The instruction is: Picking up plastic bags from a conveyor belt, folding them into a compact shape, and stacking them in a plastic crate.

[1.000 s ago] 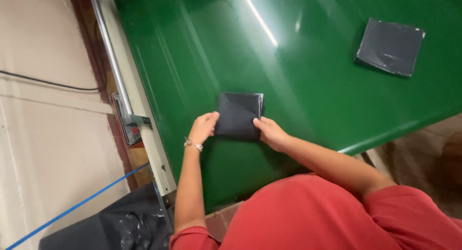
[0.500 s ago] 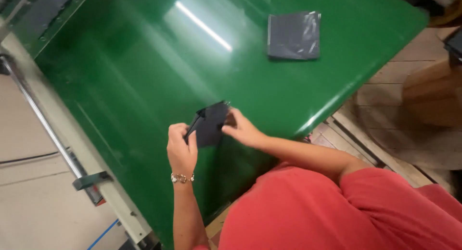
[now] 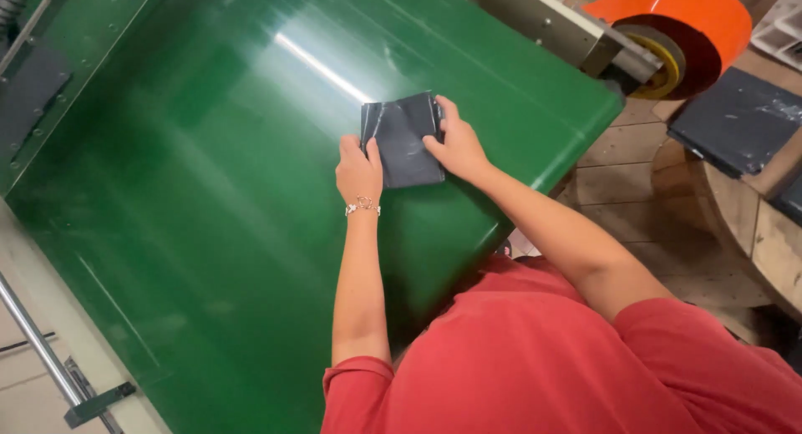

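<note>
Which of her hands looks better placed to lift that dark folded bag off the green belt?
Probably the right hand: it lies flat on top of the bag, fingers over its far edge. The left hand only grips the near corner.

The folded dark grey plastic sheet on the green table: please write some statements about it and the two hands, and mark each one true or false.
1. Both hands touch the folded dark grey plastic sheet. True.
2. The sheet lies on a shiny green table surface. True.
3. The left hand wears a thick black glove. False: it is bare, with a thin bracelet at the wrist.
4. The right hand is lifted high above the sheet. False: it rests on the sheet's right edge.
5. An orange curved cover is beyond the table's far right corner. True.
6. The person wears a blue top. False: the short-sleeved top is red.
</note>
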